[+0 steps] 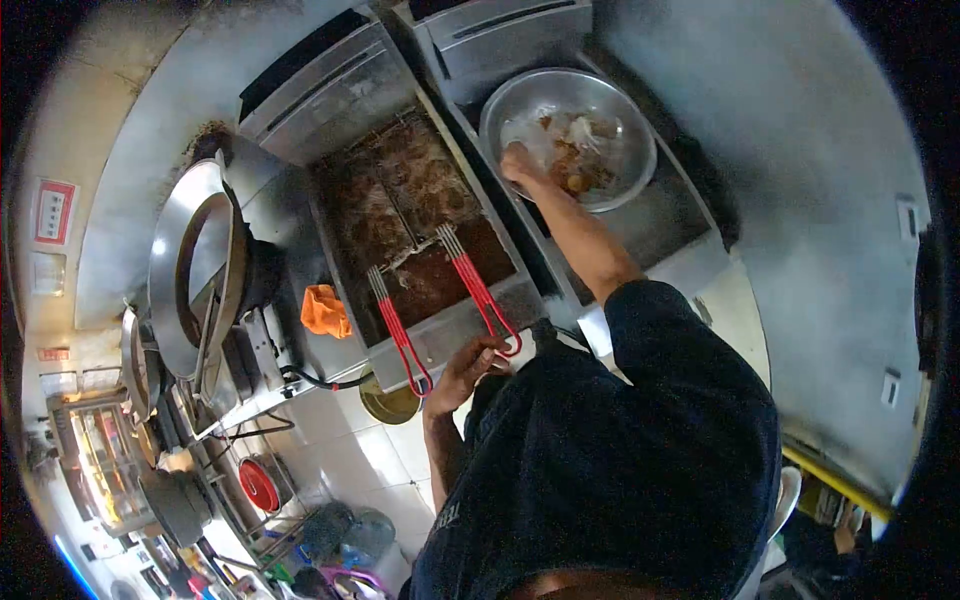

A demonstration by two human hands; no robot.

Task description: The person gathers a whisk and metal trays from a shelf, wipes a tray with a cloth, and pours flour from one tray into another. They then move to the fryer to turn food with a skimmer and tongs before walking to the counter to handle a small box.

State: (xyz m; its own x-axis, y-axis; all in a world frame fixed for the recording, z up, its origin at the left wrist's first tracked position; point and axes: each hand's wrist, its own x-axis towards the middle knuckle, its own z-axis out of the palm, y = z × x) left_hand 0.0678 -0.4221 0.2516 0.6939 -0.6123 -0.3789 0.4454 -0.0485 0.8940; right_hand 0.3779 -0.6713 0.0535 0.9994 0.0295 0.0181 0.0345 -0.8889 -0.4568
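We find the round silver metal bowl [625, 120] on the grey metal bench [672, 222], our right hand [522, 166] at its inner edge, grip unverifiable. Our left hand [468, 374] is beside red looped handles [478, 288], grasp undetermined.

Daylight-like, middling light leaves pale glare on the floor [375, 462] and bright glints on the metal bowl [632, 135], while the dark shirt [610, 480] sinks into grainy shadow. Fisheye distortion bends the edges into black corners; the lower left seems slightly soft.
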